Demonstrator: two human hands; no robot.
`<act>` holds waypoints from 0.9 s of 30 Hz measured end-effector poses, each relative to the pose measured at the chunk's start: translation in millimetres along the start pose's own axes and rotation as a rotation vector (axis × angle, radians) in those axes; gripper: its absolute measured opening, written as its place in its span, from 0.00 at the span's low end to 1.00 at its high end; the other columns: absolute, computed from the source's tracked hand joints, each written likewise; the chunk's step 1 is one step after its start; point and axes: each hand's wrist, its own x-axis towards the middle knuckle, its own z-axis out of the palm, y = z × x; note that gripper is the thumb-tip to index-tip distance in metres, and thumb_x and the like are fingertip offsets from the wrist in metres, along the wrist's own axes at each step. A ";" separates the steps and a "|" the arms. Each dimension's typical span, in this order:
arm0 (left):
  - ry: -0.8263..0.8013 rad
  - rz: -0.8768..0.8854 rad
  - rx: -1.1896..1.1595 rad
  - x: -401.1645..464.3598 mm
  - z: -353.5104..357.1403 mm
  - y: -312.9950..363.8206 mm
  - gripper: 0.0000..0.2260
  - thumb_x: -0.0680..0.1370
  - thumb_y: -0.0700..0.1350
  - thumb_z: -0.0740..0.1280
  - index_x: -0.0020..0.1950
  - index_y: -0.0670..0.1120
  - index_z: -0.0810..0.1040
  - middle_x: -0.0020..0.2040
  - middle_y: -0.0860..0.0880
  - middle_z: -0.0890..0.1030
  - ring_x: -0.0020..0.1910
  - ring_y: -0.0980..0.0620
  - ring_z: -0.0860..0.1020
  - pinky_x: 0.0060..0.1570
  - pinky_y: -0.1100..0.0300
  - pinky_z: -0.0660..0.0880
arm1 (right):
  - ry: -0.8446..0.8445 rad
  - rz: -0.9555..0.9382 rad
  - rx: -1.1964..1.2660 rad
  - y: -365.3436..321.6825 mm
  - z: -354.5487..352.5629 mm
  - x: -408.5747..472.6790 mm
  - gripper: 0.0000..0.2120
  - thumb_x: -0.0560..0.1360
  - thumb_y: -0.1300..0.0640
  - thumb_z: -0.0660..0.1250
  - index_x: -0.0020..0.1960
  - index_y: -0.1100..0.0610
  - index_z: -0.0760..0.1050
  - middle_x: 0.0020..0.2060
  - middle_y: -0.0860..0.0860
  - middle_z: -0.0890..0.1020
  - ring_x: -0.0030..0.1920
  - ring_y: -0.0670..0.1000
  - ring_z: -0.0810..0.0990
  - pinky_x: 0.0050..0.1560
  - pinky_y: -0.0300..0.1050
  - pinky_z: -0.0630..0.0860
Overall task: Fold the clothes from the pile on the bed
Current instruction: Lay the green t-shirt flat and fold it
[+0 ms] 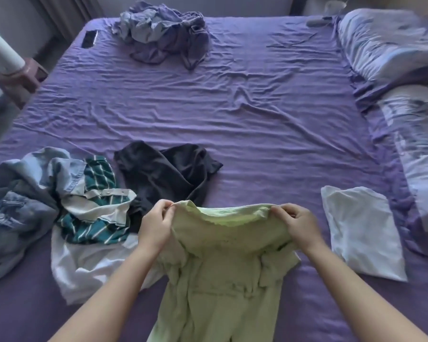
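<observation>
a: 2 hands hold the green shirt (223,262) now. the left hand (156,225) pinches the top edge at 9 o'clock, the right hand (298,225) pinches the same edge at 3 o'clock. fingers are curled around the cloth on both sides.

b: where is the shirt exactly?

a: at 6 o'clock on the purple bed (232,107), lifted at the top, and the lower part hangs down toward the person. the pile of unfolded clothes (59,206) lies at 8 o'clock, with a dark garment (163,174) just beside it. 1 white folded piece (361,233) lies at 4 o'clock.

b: how to do this step well?

a: i think the step is to spread the shirt flat. pull the edge tight between both hands so it does not sag in the middle, then lay it down toward 12 o'clock, away from the pile. the body looks bunched and wrinkled, so smooth it first. otherwise the fold will probably be uneven.
</observation>
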 end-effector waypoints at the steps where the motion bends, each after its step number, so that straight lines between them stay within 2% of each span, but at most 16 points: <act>1: -0.003 -0.010 -0.011 10.4 6.6 -0.2 0.04 0.79 0.47 0.64 0.45 0.51 0.76 0.38 0.57 0.78 0.39 0.59 0.75 0.38 0.64 0.67 | -0.001 0.002 -0.004 2.6 2.2 12.1 0.08 0.73 0.51 0.70 0.35 0.47 0.80 0.33 0.43 0.82 0.35 0.41 0.76 0.38 0.35 0.69; 3: 0.016 -0.032 -0.063 35.3 19.1 3.3 0.04 0.79 0.46 0.64 0.44 0.52 0.76 0.38 0.58 0.77 0.39 0.61 0.74 0.38 0.68 0.67 | 0.017 0.010 -0.006 5.9 6.3 38.8 0.08 0.73 0.52 0.70 0.35 0.47 0.79 0.33 0.44 0.82 0.37 0.44 0.77 0.40 0.38 0.70; 5: 0.006 -0.061 -0.113 62.4 31.7 7.7 0.04 0.79 0.46 0.64 0.45 0.51 0.76 0.39 0.56 0.78 0.39 0.57 0.76 0.39 0.63 0.70 | 0.038 0.002 -0.037 6.3 11.5 65.0 0.07 0.74 0.52 0.69 0.37 0.48 0.79 0.34 0.44 0.82 0.39 0.47 0.78 0.40 0.40 0.70; 7: -0.093 -0.120 -0.194 86.0 44.4 9.2 0.05 0.79 0.45 0.63 0.50 0.47 0.78 0.42 0.51 0.80 0.38 0.50 0.78 0.40 0.56 0.75 | 0.030 0.006 -0.115 9.2 19.8 88.3 0.05 0.76 0.54 0.67 0.43 0.52 0.80 0.38 0.48 0.83 0.44 0.51 0.79 0.41 0.42 0.70; 9: -0.208 -0.161 -0.247 101.7 53.6 2.6 0.08 0.80 0.43 0.62 0.58 0.46 0.76 0.45 0.48 0.81 0.38 0.49 0.78 0.40 0.54 0.77 | 0.010 0.022 -0.268 13.4 32.7 105.2 0.08 0.77 0.58 0.65 0.53 0.57 0.79 0.47 0.53 0.83 0.51 0.54 0.79 0.48 0.43 0.70; 11: -0.250 -0.104 -0.118 109.7 54.8 -17.7 0.12 0.79 0.43 0.62 0.63 0.47 0.74 0.49 0.48 0.81 0.43 0.51 0.78 0.48 0.57 0.75 | -0.043 -0.010 -0.486 14.7 51.0 111.0 0.13 0.76 0.59 0.65 0.60 0.58 0.76 0.55 0.57 0.80 0.58 0.58 0.75 0.57 0.48 0.69; 13: -0.256 -0.034 0.040 110.9 47.0 -46.9 0.14 0.78 0.43 0.65 0.63 0.48 0.75 0.51 0.50 0.81 0.49 0.53 0.78 0.54 0.60 0.72 | -0.107 -0.111 -0.600 11.4 75.9 105.1 0.15 0.75 0.59 0.66 0.62 0.57 0.75 0.59 0.56 0.78 0.61 0.59 0.72 0.61 0.53 0.68; 16: -0.282 0.084 0.166 110.7 19.8 -92.0 0.13 0.74 0.42 0.70 0.59 0.47 0.80 0.52 0.50 0.82 0.52 0.53 0.79 0.55 0.62 0.71 | -0.188 -0.311 -0.570 -3.8 124.2 91.8 0.14 0.74 0.61 0.68 0.59 0.58 0.76 0.56 0.54 0.79 0.61 0.57 0.73 0.61 0.54 0.69; 19: -0.365 0.270 0.329 105.5 -14.4 -133.2 0.11 0.71 0.45 0.74 0.53 0.48 0.83 0.53 0.51 0.83 0.55 0.50 0.77 0.59 0.57 0.70 | -0.323 -0.480 -0.595 -23.6 183.0 88.0 0.13 0.74 0.60 0.67 0.58 0.58 0.77 0.56 0.53 0.80 0.62 0.56 0.73 0.60 0.54 0.70; 21: -0.478 0.284 0.457 96.7 -31.9 -156.2 0.17 0.70 0.53 0.74 0.58 0.53 0.81 0.62 0.53 0.78 0.66 0.48 0.69 0.67 0.54 0.63 | -0.440 -0.566 -0.633 -35.3 226.8 85.6 0.15 0.74 0.57 0.67 0.61 0.57 0.76 0.58 0.52 0.79 0.66 0.55 0.70 0.64 0.51 0.67; 23: -0.577 0.290 0.639 92.2 -40.2 -179.8 0.30 0.68 0.63 0.71 0.68 0.60 0.71 0.74 0.54 0.63 0.75 0.47 0.53 0.73 0.51 0.52 | -0.568 -0.584 -0.729 -43.3 269.4 82.1 0.21 0.74 0.51 0.67 0.66 0.52 0.71 0.65 0.48 0.73 0.72 0.52 0.61 0.68 0.48 0.61; 25: -0.658 0.290 0.731 86.1 -41.7 -198.9 0.40 0.66 0.67 0.69 0.74 0.62 0.57 0.78 0.51 0.47 0.76 0.47 0.39 0.73 0.45 0.42 | -0.686 -0.540 -0.891 -44.2 305.4 77.0 0.29 0.73 0.44 0.67 0.71 0.48 0.63 0.71 0.48 0.64 0.75 0.53 0.52 0.72 0.52 0.55; 27: -0.699 0.274 0.755 81.2 -34.9 -205.8 0.45 0.65 0.65 0.70 0.76 0.62 0.49 0.78 0.48 0.41 0.75 0.48 0.35 0.72 0.44 0.38 | -0.743 -0.426 -1.018 -35.3 316.6 66.7 0.39 0.69 0.41 0.69 0.74 0.48 0.54 0.74 0.50 0.54 0.75 0.57 0.46 0.72 0.60 0.52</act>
